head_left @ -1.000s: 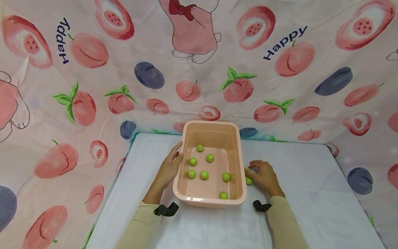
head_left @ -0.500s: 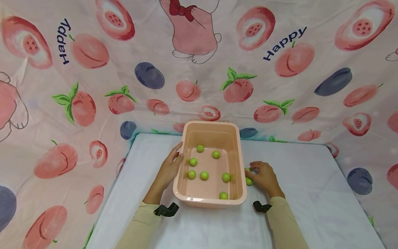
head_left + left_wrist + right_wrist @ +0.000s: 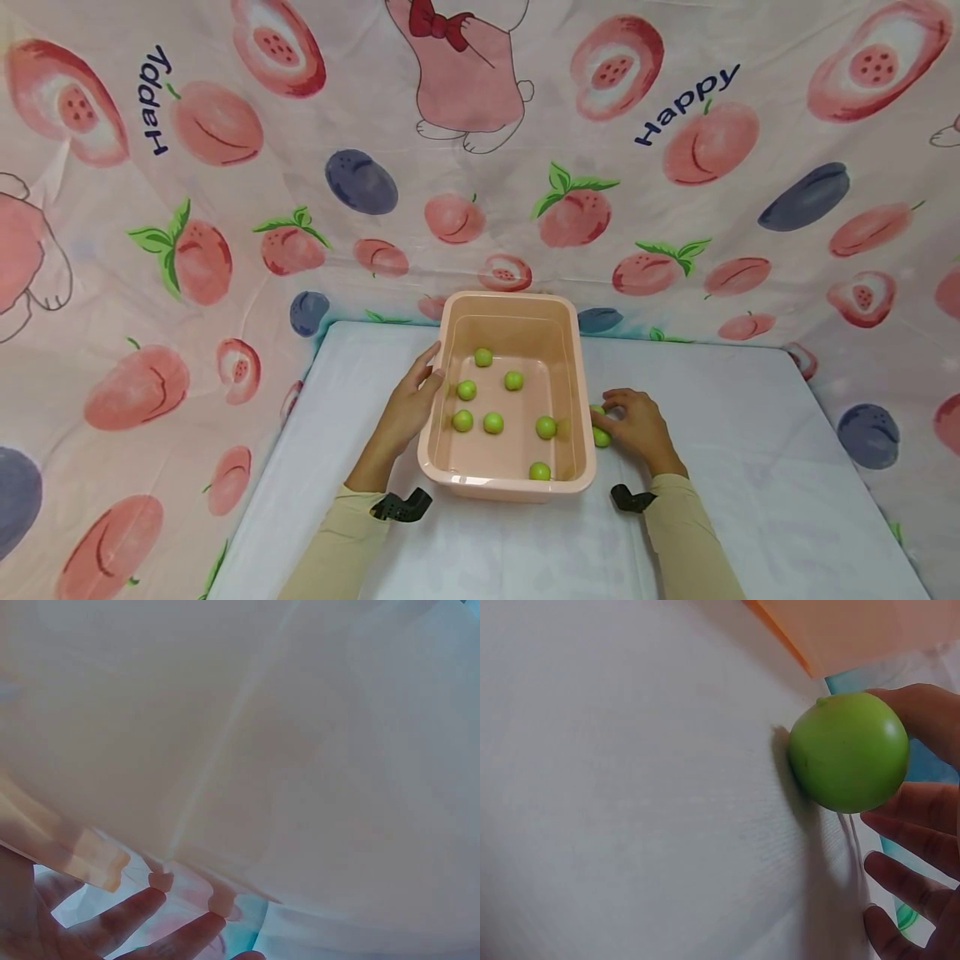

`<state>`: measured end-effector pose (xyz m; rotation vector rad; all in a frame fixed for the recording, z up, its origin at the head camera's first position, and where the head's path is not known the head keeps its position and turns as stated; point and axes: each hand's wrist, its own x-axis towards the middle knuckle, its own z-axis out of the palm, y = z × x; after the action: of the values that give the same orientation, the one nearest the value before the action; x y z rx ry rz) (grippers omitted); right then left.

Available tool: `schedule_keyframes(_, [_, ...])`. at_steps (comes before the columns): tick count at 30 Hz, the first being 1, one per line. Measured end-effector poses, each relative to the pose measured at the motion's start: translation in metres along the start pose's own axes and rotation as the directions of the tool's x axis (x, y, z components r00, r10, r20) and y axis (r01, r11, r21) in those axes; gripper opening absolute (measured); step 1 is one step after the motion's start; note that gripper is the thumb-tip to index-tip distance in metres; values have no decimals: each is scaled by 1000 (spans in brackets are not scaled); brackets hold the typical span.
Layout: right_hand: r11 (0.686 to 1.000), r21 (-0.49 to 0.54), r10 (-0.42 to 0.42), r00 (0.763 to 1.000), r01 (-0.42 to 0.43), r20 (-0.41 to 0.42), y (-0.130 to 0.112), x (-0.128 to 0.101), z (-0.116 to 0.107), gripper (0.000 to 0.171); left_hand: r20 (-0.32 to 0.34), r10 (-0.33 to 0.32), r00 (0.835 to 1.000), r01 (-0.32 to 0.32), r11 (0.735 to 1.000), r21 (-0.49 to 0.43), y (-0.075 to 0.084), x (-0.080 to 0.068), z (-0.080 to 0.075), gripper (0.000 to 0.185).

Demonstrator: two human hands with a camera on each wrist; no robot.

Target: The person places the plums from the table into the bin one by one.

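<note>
A peach-coloured plastic bin stands on the white-covered table with several small round green limes scattered on its floor. My left hand touches the bin's left side, its fingers stretched out along the outer wall just under the rim in the left wrist view. Beside the bin's right wall, my right hand pinches with thumb and forefinger around a lime, partly hidden. Another lime lies nearer to me, against the thumb. In the right wrist view, one lime with a small nub hides part of the grip.
The white table extends on both sides of the bin. Behind it hangs a fruit-printed cloth, which meets the table's back edge close to the bin's far end. Each wrist carries a black camera mount.
One lime in the middle of the bin has rolled a little to the right and partly back. Both hands and the bin stay where they were.
</note>
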<state>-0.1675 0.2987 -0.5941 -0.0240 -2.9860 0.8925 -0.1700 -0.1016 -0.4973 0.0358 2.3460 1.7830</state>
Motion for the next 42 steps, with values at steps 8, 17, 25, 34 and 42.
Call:
schedule_keyframes(8, [1000, -7, -11, 1000, 11, -9, -2, -1, -2, 44, -3, -3, 1000, 3, 1000, 2, 0, 0, 0, 50])
schedule_keyframes(17, [1000, 10, 28, 1000, -29, 8, -6, 0, -10, 57, -14, -11, 1000, 11, 1000, -5, -1, 1, 0, 50])
schedule_keyframes(25, [999, 9, 37, 999, -37, -7, -9, 3, -19, 59, -10, -4, 1000, 4, 1000, -5, -2, 2, 0, 50])
schedule_keyframes(34, [998, 6, -56, 994, 57, -89, -15, 7, -39, 51, -14, -14, 1000, 15, 1000, 11, -2, 3, 0, 50])
schedule_keyframes(42, [996, 5, -92, 987, 94, -135, -23, 12, -60, 51, -15, -30, 999, 30, 999, 22, -1, 2, 0, 50])
